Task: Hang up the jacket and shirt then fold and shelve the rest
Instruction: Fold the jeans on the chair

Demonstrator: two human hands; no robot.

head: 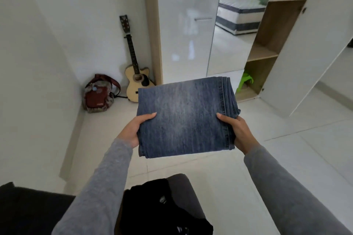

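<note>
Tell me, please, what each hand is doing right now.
Left hand: grips the folded jeans at the left edge.
Right hand: grips their right edge.

Two hands (131, 131) (239, 133), one jeans (183, 118), one guitar (136, 80)

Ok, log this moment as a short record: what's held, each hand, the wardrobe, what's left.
held: folded jeans, level, in the air
left hand: grips jeans' left edge
right hand: grips jeans' right edge
wardrobe: ahead right, door open, shelves showing
left: black clothes heaped on seat, below
corner: guitar, backpack
</note>
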